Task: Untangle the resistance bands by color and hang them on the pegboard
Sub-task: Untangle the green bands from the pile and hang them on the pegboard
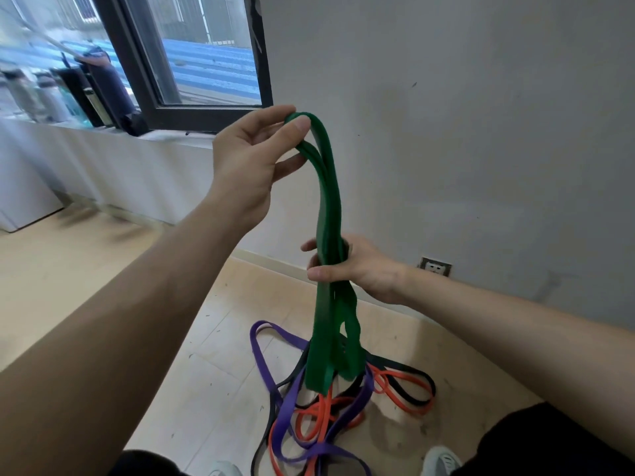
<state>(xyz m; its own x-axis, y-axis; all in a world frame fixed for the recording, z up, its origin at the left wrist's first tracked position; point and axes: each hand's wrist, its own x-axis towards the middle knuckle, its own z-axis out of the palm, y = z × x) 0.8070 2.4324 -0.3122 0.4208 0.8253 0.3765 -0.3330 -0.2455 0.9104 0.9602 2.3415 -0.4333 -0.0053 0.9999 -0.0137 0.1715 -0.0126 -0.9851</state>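
A wide green resistance band (329,207) hangs folded in several strands in front of me. My left hand (251,159) is raised and pinches the top bend of the green band between thumb and fingers. Lower down, my right hand (357,266) has its fingers curled round the gathered green strands. The band's lower loops dangle just above the floor. Below them lies a tangled heap of a purple band (281,417), an orange band (405,403) and a black band (422,376). No pegboard is in view.
A grey wall (481,132) stands close ahead with a socket (435,266) low on the right. A dark-framed window (192,56) and a ledge with bottles (55,97) are at the left. My shoes (441,460) stand on the tiled floor beside the heap.
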